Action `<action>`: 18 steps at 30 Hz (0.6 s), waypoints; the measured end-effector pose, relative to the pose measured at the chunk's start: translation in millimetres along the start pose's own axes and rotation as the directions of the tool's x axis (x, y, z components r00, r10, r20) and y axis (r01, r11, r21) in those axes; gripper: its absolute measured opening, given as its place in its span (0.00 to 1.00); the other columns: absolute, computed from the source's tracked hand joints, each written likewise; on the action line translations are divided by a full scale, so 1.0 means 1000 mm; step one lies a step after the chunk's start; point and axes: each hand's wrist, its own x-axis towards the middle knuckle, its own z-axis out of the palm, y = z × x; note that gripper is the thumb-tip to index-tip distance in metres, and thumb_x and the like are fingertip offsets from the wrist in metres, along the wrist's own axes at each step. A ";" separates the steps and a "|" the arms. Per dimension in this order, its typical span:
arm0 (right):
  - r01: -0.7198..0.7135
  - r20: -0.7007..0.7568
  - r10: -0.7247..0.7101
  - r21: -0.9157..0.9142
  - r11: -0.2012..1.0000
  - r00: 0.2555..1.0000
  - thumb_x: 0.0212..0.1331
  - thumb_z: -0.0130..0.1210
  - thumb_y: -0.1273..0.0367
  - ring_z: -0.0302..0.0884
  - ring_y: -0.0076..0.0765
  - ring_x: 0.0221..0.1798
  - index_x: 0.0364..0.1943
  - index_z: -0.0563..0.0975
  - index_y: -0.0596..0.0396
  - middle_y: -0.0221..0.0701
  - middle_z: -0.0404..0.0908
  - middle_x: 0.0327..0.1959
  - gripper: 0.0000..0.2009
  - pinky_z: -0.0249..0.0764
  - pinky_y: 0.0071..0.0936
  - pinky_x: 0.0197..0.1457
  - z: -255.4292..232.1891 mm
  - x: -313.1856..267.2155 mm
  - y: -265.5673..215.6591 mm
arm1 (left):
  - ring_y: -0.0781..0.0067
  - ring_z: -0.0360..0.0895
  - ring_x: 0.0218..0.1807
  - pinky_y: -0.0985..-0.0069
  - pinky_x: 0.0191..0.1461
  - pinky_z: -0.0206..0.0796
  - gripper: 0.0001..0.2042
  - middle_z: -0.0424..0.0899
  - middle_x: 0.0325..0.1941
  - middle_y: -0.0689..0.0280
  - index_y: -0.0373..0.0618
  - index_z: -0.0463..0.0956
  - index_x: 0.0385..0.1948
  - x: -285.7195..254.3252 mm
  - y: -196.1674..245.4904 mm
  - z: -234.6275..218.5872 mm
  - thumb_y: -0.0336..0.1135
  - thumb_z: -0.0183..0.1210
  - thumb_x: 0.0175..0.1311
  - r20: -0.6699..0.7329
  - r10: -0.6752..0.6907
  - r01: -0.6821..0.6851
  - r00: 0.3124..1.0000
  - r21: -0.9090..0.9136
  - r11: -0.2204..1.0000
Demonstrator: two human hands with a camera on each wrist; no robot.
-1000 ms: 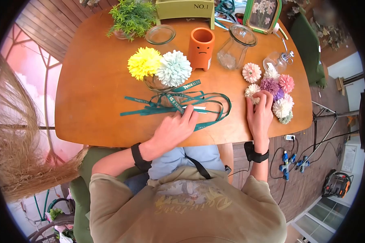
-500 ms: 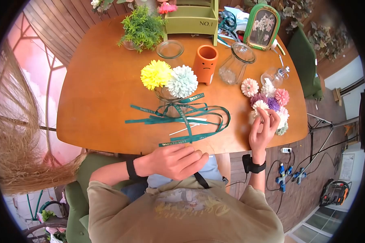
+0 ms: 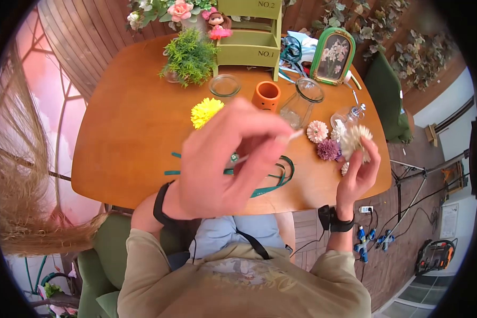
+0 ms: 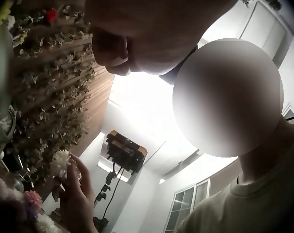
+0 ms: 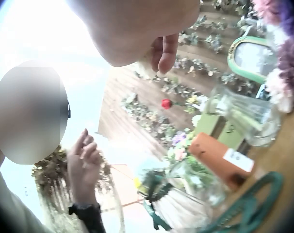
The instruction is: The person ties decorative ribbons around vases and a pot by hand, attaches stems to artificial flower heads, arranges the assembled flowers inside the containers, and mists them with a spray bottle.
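Step in hand, by judgement: a stick and a flower head are held ready in separate hands, apparently for joining. The next move likely calls for you to bring the two together, stick end aimed at the back of the flower.

Start at the left: the yellow pompom flower (image 3: 207, 112) shows beyond your left hand (image 3: 212, 164), which is raised toward the head camera. Its thumb and index finger are bent into a pinch, with a small gap behind the tips. Between the tips is what appears to be a thin white stick (image 3: 296, 135), blurred, its end projecting to the right. The green ribbon (image 3: 270, 189) lies on the wooden table (image 3: 122, 143), partly hidden by this hand.

Farther right, the pale pink flower (image 3: 317, 131) and the purple flower (image 3: 328, 150) lie near each other. At the far right, your right hand (image 3: 359, 172) has its fingers curled, pinching the cream-white flower head (image 3: 355, 142). The flower touches the fingertips and stands well apart from the stick; you cannot tell how firm the pinch is
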 end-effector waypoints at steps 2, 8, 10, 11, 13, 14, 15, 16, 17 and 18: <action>-0.029 0.048 0.027 0.042 0.999 0.998 0.69 0.57 0.81 0.82 0.24 0.35 0.67 0.69 0.61 0.38 0.80 0.54 0.23 0.77 0.17 0.28 0.021 0.025 -0.035 | 0.81 0.77 0.37 0.85 0.38 0.67 0.07 0.77 0.43 0.61 0.34 0.77 0.48 0.015 0.003 0.004 0.21 0.56 0.73 0.009 -0.060 0.060 0.998 -0.076 0.995; -0.072 0.319 -0.019 0.271 0.960 0.948 0.65 0.61 0.83 0.83 0.22 0.38 0.62 0.76 0.66 0.41 0.81 0.59 0.21 0.77 0.16 0.31 0.059 0.068 -0.080 | 0.83 0.77 0.39 0.85 0.39 0.68 0.08 0.78 0.42 0.64 0.33 0.80 0.49 0.027 -0.002 0.009 0.19 0.57 0.73 0.116 -0.177 0.195 0.977 -0.167 0.967; -0.066 0.334 -0.055 0.340 0.938 0.941 0.65 0.60 0.83 0.83 0.23 0.43 0.59 0.79 0.67 0.41 0.81 0.60 0.18 0.77 0.15 0.31 0.074 0.075 -0.086 | 0.83 0.76 0.39 0.85 0.38 0.68 0.08 0.79 0.41 0.64 0.33 0.81 0.49 0.028 -0.007 0.007 0.20 0.58 0.72 0.130 -0.115 0.124 0.985 -0.066 0.990; -0.054 0.365 -0.094 0.375 0.926 0.926 0.65 0.59 0.83 0.83 0.25 0.47 0.60 0.78 0.67 0.42 0.81 0.60 0.18 0.78 0.16 0.36 0.078 0.078 -0.089 | 0.83 0.76 0.39 0.85 0.38 0.68 0.08 0.79 0.41 0.64 0.33 0.81 0.49 0.028 -0.008 0.007 0.20 0.58 0.72 0.126 -0.122 0.130 0.985 -0.060 0.990; 0.063 0.369 -0.253 0.458 0.887 0.894 0.65 0.57 0.84 0.79 0.31 0.58 0.60 0.77 0.68 0.44 0.80 0.61 0.19 0.79 0.24 0.53 0.093 0.083 -0.087 | 0.83 0.76 0.37 0.85 0.37 0.67 0.07 0.80 0.40 0.65 0.34 0.82 0.47 0.029 -0.008 0.004 0.22 0.58 0.73 0.075 -0.154 0.159 0.985 -0.058 0.986; 0.059 0.367 -0.253 0.466 0.883 0.895 0.65 0.57 0.84 0.79 0.31 0.58 0.60 0.77 0.68 0.44 0.80 0.61 0.19 0.79 0.24 0.53 0.098 0.082 -0.088 | 0.83 0.76 0.37 0.85 0.37 0.67 0.07 0.80 0.40 0.65 0.34 0.82 0.47 0.029 -0.007 0.002 0.22 0.58 0.73 0.076 -0.158 0.162 0.984 -0.048 0.986; 0.060 0.347 -0.232 0.441 0.896 0.909 0.68 0.57 0.80 0.81 0.29 0.55 0.60 0.77 0.68 0.44 0.81 0.61 0.17 0.78 0.22 0.51 0.101 0.081 -0.090 | 0.83 0.75 0.36 0.85 0.36 0.67 0.07 0.80 0.40 0.65 0.34 0.82 0.46 0.030 -0.006 -0.001 0.23 0.58 0.73 0.045 -0.174 0.176 0.984 -0.041 0.984; 0.059 0.327 -0.209 0.414 0.908 0.921 0.70 0.57 0.77 0.82 0.26 0.52 0.60 0.77 0.68 0.44 0.82 0.61 0.16 0.78 0.20 0.49 0.103 0.081 -0.090 | 0.83 0.75 0.36 0.85 0.36 0.68 0.06 0.80 0.40 0.65 0.33 0.82 0.46 0.030 -0.006 -0.002 0.24 0.58 0.74 0.013 -0.190 0.190 0.982 -0.035 0.981; 0.185 0.284 -0.320 0.416 0.890 0.904 0.70 0.56 0.76 0.81 0.30 0.55 0.60 0.78 0.68 0.44 0.82 0.62 0.16 0.77 0.26 0.59 0.107 0.085 -0.083 | 0.85 0.73 0.33 0.85 0.33 0.64 0.06 0.79 0.39 0.66 0.33 0.82 0.45 0.030 -0.007 0.000 0.25 0.57 0.74 -0.021 -0.203 0.201 0.979 -0.072 0.977; 0.183 0.280 -0.319 0.420 0.889 0.906 0.70 0.56 0.76 0.81 0.30 0.55 0.60 0.78 0.68 0.44 0.82 0.62 0.16 0.77 0.26 0.59 0.107 0.085 -0.082 | 0.85 0.73 0.33 0.85 0.33 0.64 0.06 0.79 0.39 0.66 0.33 0.82 0.45 0.029 -0.006 -0.002 0.25 0.57 0.74 -0.018 -0.204 0.203 0.979 -0.066 0.977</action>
